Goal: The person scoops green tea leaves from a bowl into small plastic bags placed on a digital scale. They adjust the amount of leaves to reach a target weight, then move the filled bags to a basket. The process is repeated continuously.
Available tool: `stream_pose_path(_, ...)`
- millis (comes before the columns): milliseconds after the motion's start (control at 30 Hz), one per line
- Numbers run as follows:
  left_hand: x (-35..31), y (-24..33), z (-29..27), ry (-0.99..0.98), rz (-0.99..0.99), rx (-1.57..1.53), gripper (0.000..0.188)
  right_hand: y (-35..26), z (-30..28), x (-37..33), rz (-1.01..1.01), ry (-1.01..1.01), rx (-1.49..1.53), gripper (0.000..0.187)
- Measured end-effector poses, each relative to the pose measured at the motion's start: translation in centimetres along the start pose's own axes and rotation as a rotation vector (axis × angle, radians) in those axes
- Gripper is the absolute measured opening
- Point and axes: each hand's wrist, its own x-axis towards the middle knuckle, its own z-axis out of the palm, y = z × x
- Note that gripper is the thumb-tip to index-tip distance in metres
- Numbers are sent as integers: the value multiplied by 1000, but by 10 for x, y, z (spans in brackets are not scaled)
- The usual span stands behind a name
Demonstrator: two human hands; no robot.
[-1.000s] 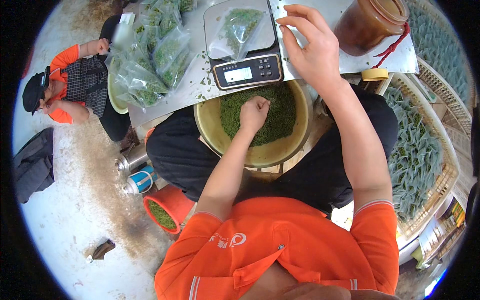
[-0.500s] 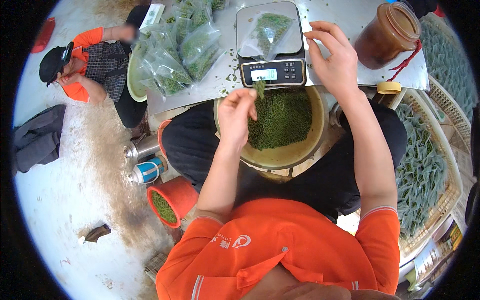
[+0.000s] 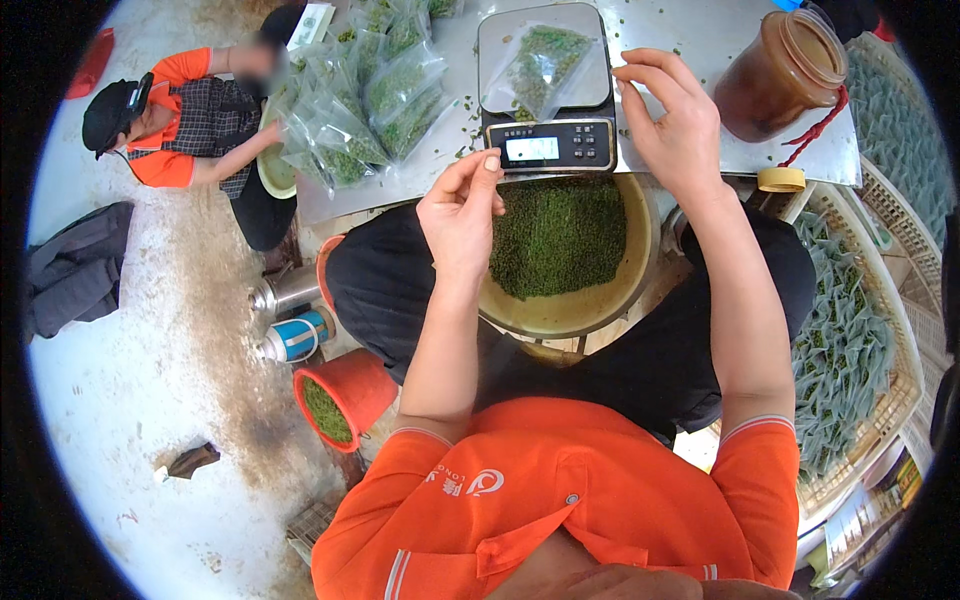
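Note:
A digital scale with a lit display stands at the table's near edge. On its pan lies a clear plastic bag partly filled with small green grains like green peppercorns. My left hand hovers by the scale's near left corner, thumb against curled fingers; anything between them is hidden. My right hand is raised just right of the pan, its thumb and fingers apart and nothing in them. Below the scale, between my legs, a round yellowish basin holds a heap of the same grains.
Filled clear bags pile up left of the scale. A brown jar stands at the right, near a yellow lid. Packed bags fill a crate. A red bucket and a co-worker are at the left.
My left hand has shifted slightly left; the green clump earlier at its fingertips no longer shows. My right hand stays beside the pan. The co-worker's near arm now reaches to a basin.

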Motion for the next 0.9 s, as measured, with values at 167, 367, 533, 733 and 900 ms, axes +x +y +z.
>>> stream_pose_path(167,2,-1,-1,-15,148,65,17,-1,2,1,-24,-9,-18,12)
stream_pose_path(367,16,-11,2,7,344,248,17,-3,4,2,-19,-16,-20,12)
stream_pose_path(533,22,-4,16,-9,473,393,21,-9,10,-1,-14,-37,-3,17)
stream_pose_path(733,29,-13,27,-174,449,394,36,-21,28,-5,-269,-100,-180,20)
stream_pose_path(900,41,-20,39,-231,520,433,44,-48,36,-13,23,-167,152,10)
